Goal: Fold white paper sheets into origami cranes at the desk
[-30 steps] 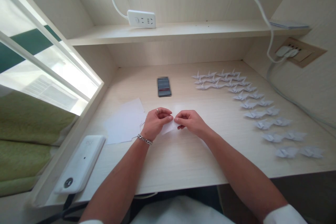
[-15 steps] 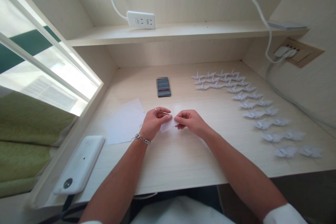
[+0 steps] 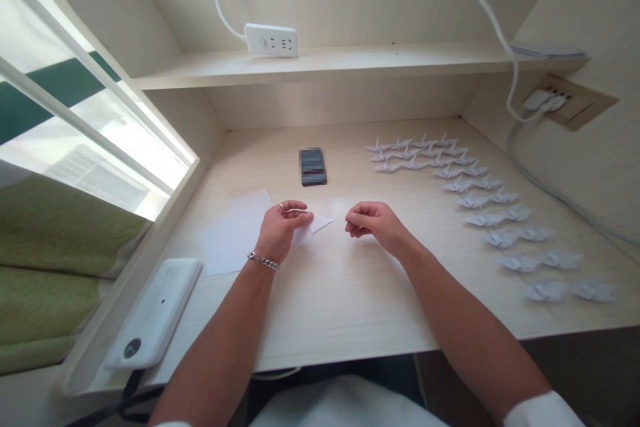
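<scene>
The left hand (image 3: 281, 231) pinches a folded white paper (image 3: 313, 228) over the table (image 3: 350, 297).

Loose white sheets (image 3: 235, 233) lie just beside the left hand; the right hand (image 3: 373, 224), empty and loosely curled, sits apart from the paper, with rows of paper cranes (image 3: 480, 203) farther right.

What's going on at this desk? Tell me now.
A person at a wooden desk pinches a small folded white paper in the left hand. The right hand is empty, held apart from it. Loose white paper sheets lie beside the left hand, and rows of white paper cranes sit on the desk's right side.
</scene>
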### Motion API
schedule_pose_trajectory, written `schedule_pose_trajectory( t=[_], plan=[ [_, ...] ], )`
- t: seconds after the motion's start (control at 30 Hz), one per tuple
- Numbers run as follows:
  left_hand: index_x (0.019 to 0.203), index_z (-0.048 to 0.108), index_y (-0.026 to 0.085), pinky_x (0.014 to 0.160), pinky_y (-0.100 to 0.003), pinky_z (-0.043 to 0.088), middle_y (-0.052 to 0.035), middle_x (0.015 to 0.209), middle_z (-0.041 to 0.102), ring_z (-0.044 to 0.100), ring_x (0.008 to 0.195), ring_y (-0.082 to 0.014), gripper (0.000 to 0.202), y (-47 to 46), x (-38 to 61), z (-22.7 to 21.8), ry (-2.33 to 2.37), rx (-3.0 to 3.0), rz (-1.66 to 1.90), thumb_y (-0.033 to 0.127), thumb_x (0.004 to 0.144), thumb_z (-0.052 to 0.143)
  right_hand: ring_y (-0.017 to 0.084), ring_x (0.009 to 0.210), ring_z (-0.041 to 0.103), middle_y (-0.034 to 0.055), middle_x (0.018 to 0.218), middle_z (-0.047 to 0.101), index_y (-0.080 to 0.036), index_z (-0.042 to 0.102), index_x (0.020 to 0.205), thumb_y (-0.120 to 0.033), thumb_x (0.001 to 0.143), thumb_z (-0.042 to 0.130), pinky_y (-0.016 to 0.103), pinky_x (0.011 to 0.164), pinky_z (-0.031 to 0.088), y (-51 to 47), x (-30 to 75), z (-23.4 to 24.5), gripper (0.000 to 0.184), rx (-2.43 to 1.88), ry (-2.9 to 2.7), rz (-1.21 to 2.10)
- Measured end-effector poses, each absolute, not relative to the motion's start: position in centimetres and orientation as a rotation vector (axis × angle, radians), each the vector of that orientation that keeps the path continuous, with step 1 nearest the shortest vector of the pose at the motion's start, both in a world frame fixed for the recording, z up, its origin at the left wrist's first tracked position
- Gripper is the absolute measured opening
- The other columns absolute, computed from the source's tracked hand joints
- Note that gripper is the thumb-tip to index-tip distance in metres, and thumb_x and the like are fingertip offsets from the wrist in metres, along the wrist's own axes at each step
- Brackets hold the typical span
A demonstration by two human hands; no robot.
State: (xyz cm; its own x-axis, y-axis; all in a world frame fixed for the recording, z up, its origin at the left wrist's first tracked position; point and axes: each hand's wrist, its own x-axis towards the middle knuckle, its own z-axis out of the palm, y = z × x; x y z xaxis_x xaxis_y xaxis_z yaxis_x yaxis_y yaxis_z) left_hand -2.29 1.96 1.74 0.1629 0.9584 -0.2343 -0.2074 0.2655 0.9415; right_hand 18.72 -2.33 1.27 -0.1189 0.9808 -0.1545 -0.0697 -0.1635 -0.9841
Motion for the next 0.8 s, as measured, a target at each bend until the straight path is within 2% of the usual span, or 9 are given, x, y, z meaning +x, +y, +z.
schedule_pose_trajectory(
  t=[0.13,0.37,0.57,0.8],
  plan=[
    [0.079,0.062,0.015,0.051,-0.022,0.043,-0.0014,0.065,0.069,0.06,0.054,-0.0119,0.036,1.7,-1.9,1.4,1.067,1.059,1.001,0.023,0.052,0.085,0.012,0.06,0.061,0.0049,0.074,0.069,-0.016,0.064,0.079,-0.046,0.077,0.065,0.025,0.057,0.048,-2.4,17.9,0.7,0.031,-1.245,-1.227,1.428],
    [0.077,0.064,0.015,0.056,-0.023,0.044,-0.0014,0.065,0.069,0.061,0.058,-0.0125,0.033,1.4,-1.5,1.5,1.095,1.125,0.994,0.025,0.054,0.084,0.012,0.055,0.058,0.0039,0.066,0.067,-0.015,0.061,0.074,-0.04,0.076,0.066,0.026,0.056,0.046,-2.3,17.6,0.1,0.026,-1.236,-1.346,1.355],
    [0.076,0.065,0.016,0.057,-0.024,0.045,-0.0029,0.067,0.069,0.063,0.061,-0.0148,0.028,1.0,-1.1,1.5,1.134,1.27,0.94,0.024,0.055,0.082,0.014,0.065,0.061,0.0028,0.071,0.066,-0.016,0.066,0.079,-0.034,0.077,0.063,0.027,0.062,0.048,-2.4,17.3,0.1,0.019,-1.244,-1.414,1.37],
    [0.078,0.063,0.016,0.055,-0.025,0.043,-0.0039,0.064,0.07,0.062,0.057,-0.0159,0.033,0.6,-0.2,1.3,1.143,1.254,0.864,0.023,0.052,0.083,0.012,0.058,0.053,-0.0017,0.061,0.06,-0.017,0.065,0.068,-0.026,0.072,0.059,0.024,0.054,0.039,-2.2,16.7,-0.1,0.011,-1.363,-1.482,1.243]
  ],
)
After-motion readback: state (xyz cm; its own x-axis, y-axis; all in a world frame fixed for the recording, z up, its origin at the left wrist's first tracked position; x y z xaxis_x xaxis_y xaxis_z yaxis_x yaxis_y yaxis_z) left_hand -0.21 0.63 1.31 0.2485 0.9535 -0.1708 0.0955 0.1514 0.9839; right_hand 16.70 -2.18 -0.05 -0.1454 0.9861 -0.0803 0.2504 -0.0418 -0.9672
